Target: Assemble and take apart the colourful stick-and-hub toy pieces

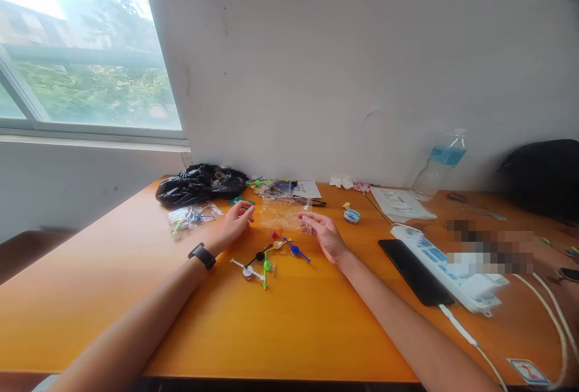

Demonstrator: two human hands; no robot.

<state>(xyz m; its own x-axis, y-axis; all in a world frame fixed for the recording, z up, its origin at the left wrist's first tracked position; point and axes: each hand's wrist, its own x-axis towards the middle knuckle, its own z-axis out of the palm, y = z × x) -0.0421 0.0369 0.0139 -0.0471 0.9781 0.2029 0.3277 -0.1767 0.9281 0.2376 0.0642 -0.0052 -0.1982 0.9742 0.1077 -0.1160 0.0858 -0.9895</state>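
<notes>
Colourless bag (281, 213), lime-green spinner (266, 266), blue spinner (295, 250), orange-brown table (217, 331)

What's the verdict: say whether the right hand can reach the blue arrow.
Probably yes: the blue arrow lies near the right hand with nothing visible between, though that hand seems to pinch a clear bag.

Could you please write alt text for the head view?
A person's right hand pinches a clear plastic bag above a wooden table; the left hand, apparently empty, is beside it. Small colourful pieces lie nearer the camera.

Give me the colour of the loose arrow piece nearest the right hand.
The arrow piece is blue, seen best in the head view.
</notes>
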